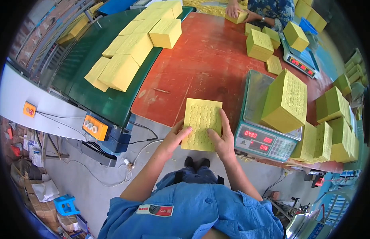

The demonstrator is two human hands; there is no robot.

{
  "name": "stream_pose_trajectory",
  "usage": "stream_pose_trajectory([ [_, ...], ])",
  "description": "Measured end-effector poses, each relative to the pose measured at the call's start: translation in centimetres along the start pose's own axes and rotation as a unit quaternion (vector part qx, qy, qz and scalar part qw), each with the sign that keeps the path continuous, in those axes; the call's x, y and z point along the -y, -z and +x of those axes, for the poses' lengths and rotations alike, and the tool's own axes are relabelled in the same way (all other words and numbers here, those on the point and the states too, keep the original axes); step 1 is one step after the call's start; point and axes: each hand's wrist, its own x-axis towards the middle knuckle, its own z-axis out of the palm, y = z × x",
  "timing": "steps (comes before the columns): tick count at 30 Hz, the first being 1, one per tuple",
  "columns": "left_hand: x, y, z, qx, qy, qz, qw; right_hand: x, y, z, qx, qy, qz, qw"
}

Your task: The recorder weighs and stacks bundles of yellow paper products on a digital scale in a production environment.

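Observation:
Between my two hands is a pad of yellow paper point(202, 115), its top face stamped with rows of round, coin-like cuts; I cannot tell how thick it is. My left hand point(175, 137) grips its left edge, thumb on top. On the opposite edge, my right hand point(223, 140) holds it with the thumb pressed on the face and fingers along the side. The pad is held in front of my body, by the near edge of the red table point(175, 79). To the right, a tall yellow paper stack point(287, 99) rests tilted on a digital scale point(268, 139) with a lit red display.
At left, a green conveyor belt point(79, 93) carries several yellow paper blocks point(131, 47). More stacks point(332, 105) line the table's right side. Across the table a person's hands point(242, 14) hold another block beside a second scale point(298, 59). Cables point(149, 149) lie below the belt.

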Motion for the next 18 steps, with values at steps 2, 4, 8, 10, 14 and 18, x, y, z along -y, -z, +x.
stream_pose_trajectory([
  [2, 0.5, 0.2, 0.0, 0.015, -0.01, -0.022, 1.0, 0.3, -0.1, -0.2, 0.0, -0.004, 0.003, 1.0],
  [4, 1.1, 0.5, -0.2, 0.038, -0.016, -0.039, 0.998, 0.5, -0.5, -0.9, -0.01, -0.008, 0.006, 1.0],
  [8, 2.9, 1.1, -1.9, 0.049, -0.026, -0.045, 0.997, 0.6, -0.6, -3.3, -0.033, 0.019, -0.006, 0.999],
  [10, 4.1, 2.2, -2.6, 0.074, -0.025, -0.046, 0.996, 1.9, -1.1, -5.1, -0.024, -0.063, 0.104, 0.992],
  [14, 4.9, 2.7, -3.6, 0.065, -0.007, -0.085, 0.994, -1.0, -0.9, -8.5, -0.059, -0.07, 0.009, 0.996],
  [18, 5.0, 2.4, -4.2, 0.074, -0.017, -0.084, 0.994, -0.9, -1.0, -9.9, -0.022, -0.146, 0.152, 0.977],
])
